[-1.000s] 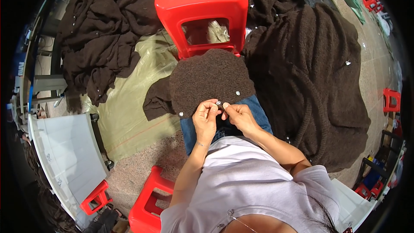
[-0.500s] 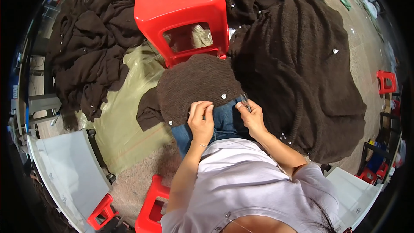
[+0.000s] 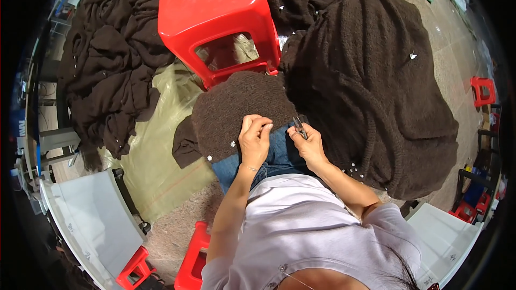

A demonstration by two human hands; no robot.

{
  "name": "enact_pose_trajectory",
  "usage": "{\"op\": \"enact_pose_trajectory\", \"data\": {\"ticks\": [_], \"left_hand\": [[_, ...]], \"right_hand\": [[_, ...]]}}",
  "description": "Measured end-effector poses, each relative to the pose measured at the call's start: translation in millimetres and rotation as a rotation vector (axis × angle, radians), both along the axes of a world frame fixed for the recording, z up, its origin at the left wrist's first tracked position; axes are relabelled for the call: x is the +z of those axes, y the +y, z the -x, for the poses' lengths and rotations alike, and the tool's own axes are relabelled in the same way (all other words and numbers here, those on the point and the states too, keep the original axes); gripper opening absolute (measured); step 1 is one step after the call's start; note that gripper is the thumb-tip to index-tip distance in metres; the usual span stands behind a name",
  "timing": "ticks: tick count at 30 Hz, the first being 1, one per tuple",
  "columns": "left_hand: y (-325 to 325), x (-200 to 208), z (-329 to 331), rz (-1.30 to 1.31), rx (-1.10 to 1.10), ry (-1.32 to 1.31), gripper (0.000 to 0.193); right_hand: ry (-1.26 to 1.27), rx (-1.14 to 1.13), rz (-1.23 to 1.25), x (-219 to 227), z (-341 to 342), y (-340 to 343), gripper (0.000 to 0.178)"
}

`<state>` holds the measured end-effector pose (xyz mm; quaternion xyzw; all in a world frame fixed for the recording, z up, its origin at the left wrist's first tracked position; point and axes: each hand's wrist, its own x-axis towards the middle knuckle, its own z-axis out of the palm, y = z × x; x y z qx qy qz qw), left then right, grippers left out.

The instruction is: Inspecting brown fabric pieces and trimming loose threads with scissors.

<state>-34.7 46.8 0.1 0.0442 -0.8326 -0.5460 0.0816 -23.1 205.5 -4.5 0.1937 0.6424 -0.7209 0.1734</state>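
Rests knit [image 3: 242, 96] on lap [image 3: 282, 153], likely for support. Pinches left hand [image 3: 254, 142] fingers closed by near edge, cannot tell on what; grips snips [image 3: 299, 127] in right hand [image 3: 309, 145], pointing far.

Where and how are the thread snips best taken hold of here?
Probably by the rear handle end of the thread snips, coming from the person's right and near side: the two slim, pointed blades stick out forward, away from the body, and the right hand holds that rear end, leaving the tips free.
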Motion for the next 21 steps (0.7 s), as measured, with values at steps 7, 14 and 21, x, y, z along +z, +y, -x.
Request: {"op": "enact_pose_trajectory", "data": {"ticks": [7,14,21], "left_hand": [[-11,-25,-6,-0.297,0.149,-0.139,0.005],[-8,-20,-7,-0.223,0.083,-0.136,0.022],[5,9,1,0.224,-0.033,0.045,0.029]], "right_hand": [[-0.004,0.01,-0.015,-2,1,-2,0.011],[0.017,0.012,-0.035,-5,2,-1,0.009],[0.086,-0.022,-0.066,-9,3,-4,0.004]]}}
